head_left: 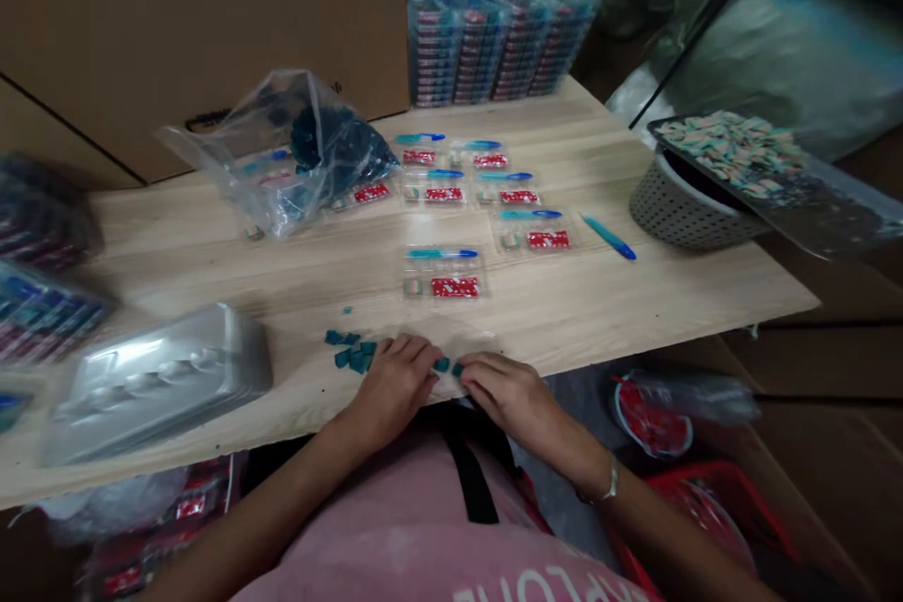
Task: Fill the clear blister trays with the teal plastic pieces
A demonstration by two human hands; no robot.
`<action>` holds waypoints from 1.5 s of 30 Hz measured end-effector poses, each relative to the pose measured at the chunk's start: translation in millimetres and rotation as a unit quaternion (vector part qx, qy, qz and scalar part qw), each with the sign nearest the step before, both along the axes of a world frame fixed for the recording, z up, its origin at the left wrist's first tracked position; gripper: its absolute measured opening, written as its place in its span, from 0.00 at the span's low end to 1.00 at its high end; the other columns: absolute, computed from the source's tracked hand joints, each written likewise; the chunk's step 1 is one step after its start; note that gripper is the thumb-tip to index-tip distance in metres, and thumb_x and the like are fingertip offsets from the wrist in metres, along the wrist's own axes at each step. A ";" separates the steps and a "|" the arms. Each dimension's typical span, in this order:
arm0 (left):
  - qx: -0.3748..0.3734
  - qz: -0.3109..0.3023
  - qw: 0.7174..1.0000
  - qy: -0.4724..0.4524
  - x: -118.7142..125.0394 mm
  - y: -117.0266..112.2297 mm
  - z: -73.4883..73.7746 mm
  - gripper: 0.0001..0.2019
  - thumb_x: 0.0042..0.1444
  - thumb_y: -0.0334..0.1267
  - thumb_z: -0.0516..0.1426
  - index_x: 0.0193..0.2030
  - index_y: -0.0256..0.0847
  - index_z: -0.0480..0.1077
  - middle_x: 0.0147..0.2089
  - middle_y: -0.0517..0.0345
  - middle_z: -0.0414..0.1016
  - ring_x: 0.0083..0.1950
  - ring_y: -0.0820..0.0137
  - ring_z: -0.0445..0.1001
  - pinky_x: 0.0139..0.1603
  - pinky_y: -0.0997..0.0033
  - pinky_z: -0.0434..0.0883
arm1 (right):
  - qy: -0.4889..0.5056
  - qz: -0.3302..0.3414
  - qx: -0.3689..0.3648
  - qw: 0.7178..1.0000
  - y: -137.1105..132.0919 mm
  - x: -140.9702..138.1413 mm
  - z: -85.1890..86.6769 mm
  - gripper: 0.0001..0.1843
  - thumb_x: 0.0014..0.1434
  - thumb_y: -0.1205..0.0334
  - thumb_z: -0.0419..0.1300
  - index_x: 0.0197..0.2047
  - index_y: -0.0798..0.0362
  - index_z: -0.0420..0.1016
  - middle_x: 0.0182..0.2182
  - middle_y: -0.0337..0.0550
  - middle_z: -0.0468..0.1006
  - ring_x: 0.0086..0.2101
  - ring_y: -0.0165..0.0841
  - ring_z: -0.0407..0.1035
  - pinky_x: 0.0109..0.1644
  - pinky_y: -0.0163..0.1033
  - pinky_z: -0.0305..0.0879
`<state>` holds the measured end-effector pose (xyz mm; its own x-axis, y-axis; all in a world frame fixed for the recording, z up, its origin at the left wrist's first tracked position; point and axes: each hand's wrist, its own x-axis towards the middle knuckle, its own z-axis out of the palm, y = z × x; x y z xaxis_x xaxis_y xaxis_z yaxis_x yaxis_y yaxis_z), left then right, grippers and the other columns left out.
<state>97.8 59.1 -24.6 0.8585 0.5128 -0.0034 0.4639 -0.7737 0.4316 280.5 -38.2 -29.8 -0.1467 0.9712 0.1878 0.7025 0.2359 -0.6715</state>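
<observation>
At the bottom middle of the frame, the left hand (391, 384) and the right hand (509, 400) sit close together on the wood surface (212, 273) — their fingers almost meet, but I cannot tell if they grip anything. Under them lies a clear plastic pack (451, 343), which is hard to see, and two small teal squares (442, 364) sit right by the fingers. More teal squares lie in a little heap (351, 350) just left of the left hand. Tiny bits like these slide easily, so slow, soft fingers suit them best. Farther left is a stack of silver trays (155, 386). Up the middle is a filled pack (444, 273) with a blue stick and a red card inside, and more like it lie past it. A loose blue stick (608, 237) rests to the right, near a gray basket (688, 212). At the upper left, a clear bag (296, 160) holds dark bits — and far back, tall stacks of packs (500, 38) stand beside a brown cardboard box (212, 19).
</observation>
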 end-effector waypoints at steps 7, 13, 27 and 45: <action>0.024 0.052 0.995 -0.082 -20.9 12.4 3.9 0.13 0.56 0.27 0.55 0.48 0.39 0.71 0.52 0.46 0.73 0.53 0.59 0.70 0.53 0.56 0.69 | 0.015 -0.028 0.028 0.999 11.2 6.8 -13.6 0.09 0.62 0.69 0.53 0.34 0.50 0.71 0.40 0.44 0.79 0.41 0.35 0.75 0.43 0.40 0.70; 0.037 0.225 0.974 -0.016 -82.3 56.8 5.2 0.14 0.49 0.21 0.52 0.37 0.38 0.74 0.40 0.50 0.76 0.43 0.62 0.75 0.47 0.62 0.73 | 0.044 -0.063 0.032 0.997 11.7 7.7 -18.0 0.07 0.61 0.63 0.56 0.43 0.50 0.71 0.39 0.46 0.79 0.39 0.37 0.76 0.41 0.42 0.72; -0.323 0.221 0.884 -0.257 -43.0 -9.7 50.7 0.05 0.48 0.37 0.62 0.30 0.39 0.71 0.28 0.60 0.73 0.30 0.72 0.71 0.32 0.75 0.68 | 0.380 -0.048 -0.107 0.918 16.0 -56.4 22.1 0.06 0.57 0.61 0.60 0.39 0.52 0.73 0.30 0.37 0.75 0.29 0.27 0.70 0.33 0.33 0.67; -0.591 0.127 0.756 -0.251 -27.1 -36.2 22.5 0.11 0.46 0.33 0.64 0.30 0.38 0.63 0.28 0.64 0.68 0.27 0.79 0.64 0.29 0.79 0.62 | 0.421 0.072 -0.244 0.871 -8.5 -33.1 7.0 0.10 0.54 0.56 0.61 0.30 0.52 0.65 0.25 0.34 0.67 0.26 0.26 0.59 0.29 0.31 0.56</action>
<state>70.7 23.0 -2.2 0.7782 0.5542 -0.2954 0.0816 0.3771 0.9226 247.4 -46.7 -22.8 -0.2838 0.9483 -0.1422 -0.1006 -0.1770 -0.9791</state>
